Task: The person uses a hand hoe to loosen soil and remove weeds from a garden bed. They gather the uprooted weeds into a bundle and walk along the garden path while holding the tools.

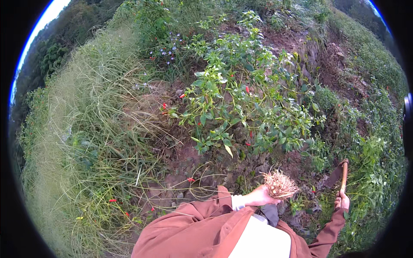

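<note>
My left hand (262, 195), below the middle of the view, is closed round a clump of pale, fibrous plant roots (280, 185), cut or root end facing up. At the lower right my right hand (342, 200) grips the wooden handle of a hoe (344, 177). The hoe's dark metal blade (334, 176) points left, over leaves and soil. Just beyond the root clump stands a leafy chilli pepper plant (226, 106) with red and green pods.
Long grass (103, 122) covers the slope on the left. A rocky earth bank (306, 61) rises behind the chilli plant. Dense green plants (377, 161) grow at the right. Red chillies (191, 179) lie scattered on the reddish soil (190, 158).
</note>
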The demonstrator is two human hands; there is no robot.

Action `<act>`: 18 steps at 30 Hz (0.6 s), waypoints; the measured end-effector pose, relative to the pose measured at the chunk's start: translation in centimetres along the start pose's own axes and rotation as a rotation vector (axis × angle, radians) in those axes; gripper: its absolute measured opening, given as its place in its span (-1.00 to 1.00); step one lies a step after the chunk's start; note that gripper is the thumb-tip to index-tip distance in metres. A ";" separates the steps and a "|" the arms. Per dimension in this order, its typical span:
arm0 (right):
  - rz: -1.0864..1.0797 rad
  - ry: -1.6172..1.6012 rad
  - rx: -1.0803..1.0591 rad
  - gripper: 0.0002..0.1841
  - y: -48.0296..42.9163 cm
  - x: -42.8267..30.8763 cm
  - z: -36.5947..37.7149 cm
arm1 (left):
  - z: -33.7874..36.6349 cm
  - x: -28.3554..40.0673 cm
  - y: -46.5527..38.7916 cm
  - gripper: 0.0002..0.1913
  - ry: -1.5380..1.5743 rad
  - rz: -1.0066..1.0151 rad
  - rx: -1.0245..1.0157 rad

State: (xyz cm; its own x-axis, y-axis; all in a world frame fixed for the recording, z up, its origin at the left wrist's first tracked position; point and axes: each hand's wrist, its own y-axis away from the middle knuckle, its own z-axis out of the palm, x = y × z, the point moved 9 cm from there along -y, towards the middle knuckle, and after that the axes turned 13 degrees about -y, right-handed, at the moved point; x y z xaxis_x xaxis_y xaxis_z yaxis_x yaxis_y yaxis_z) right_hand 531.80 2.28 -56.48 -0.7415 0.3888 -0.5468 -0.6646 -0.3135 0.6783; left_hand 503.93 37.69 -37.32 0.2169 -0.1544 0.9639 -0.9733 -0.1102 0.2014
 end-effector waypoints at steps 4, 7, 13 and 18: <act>0.242 -0.149 -0.088 -0.82 -1.2 -0.8 -0.7 | 0.9 1.8 -5.5 -0.58 0.102 -0.018 0.006; 0.266 -0.083 -0.091 -0.78 -1.8 -1.3 0.2 | 0.6 2.4 -8.3 -0.58 0.208 -0.041 0.046; 0.442 -0.306 -0.118 -0.66 -5.6 -2.2 0.3 | 0.5 6.1 -13.4 -0.55 0.344 -0.041 0.079; 0.419 -0.370 -0.084 -0.63 -5.2 -3.3 3.4 | 2.2 8.9 -18.5 -0.57 0.322 0.046 0.063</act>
State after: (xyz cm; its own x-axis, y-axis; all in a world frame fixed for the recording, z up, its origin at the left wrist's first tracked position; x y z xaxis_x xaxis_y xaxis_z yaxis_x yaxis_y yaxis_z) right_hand 538.02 5.51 -56.50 -0.8721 0.4889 -0.0202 -0.3362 -0.5688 0.7507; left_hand 524.03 36.19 -32.88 0.1279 0.1564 0.9794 -0.9728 -0.1727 0.1546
